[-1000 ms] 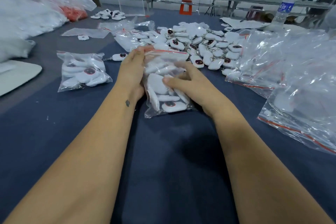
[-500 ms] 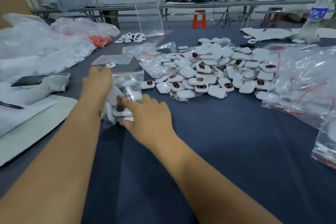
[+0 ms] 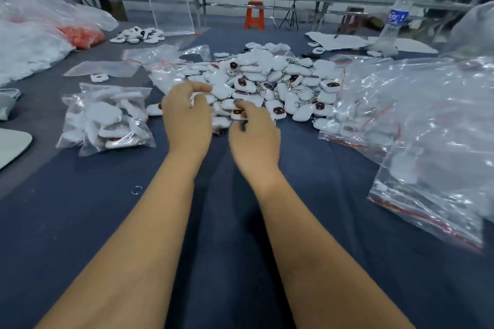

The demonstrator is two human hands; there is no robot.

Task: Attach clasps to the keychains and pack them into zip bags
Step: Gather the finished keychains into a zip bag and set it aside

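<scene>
Reaching forward over the dark blue cloth (image 3: 240, 222), both bare hands meet at the near edge of the pile of white keychains (image 3: 270, 83). As for writing, only the blue label on the clear water bottle (image 3: 395, 21) at the far right carries lettering, and it is too blurred to read. The keychains themselves show dark red-rimmed printed faces, with no legible text.

The left hand (image 3: 187, 117) has its fingers curled downward above the pile's front-left edge; whether it pinches anything I cannot tell, since the fingertips blur against the white pieces. The right hand (image 3: 254, 136) is just beside it, fingers curled, thumb and forefinger pinching 1 keychain (image 3: 236, 113) with a dark face at the pile's near edge. Something small and dark hangs by the right thumb, too blurred to name.

A filled zip bag (image 3: 107, 117) of keychains lies flat to the left of the left hand, near but apart from it, with another filled bag seemingly stacked under or behind it. Empty zip bags (image 3: 165, 61) with red seal strips lie beyond it, touching the pile's left side. A larger heap of clear zip bags (image 3: 427, 128) with red strips covers the table at the right, well apart from the right hand. A single small metal ring (image 3: 136, 190) lies on the cloth left of the left forearm. Farther back sit a small cluster of keychains (image 3: 139, 35), an orange stool (image 3: 254, 14) and big white plastic sacks (image 3: 32, 43) at the far left.
</scene>
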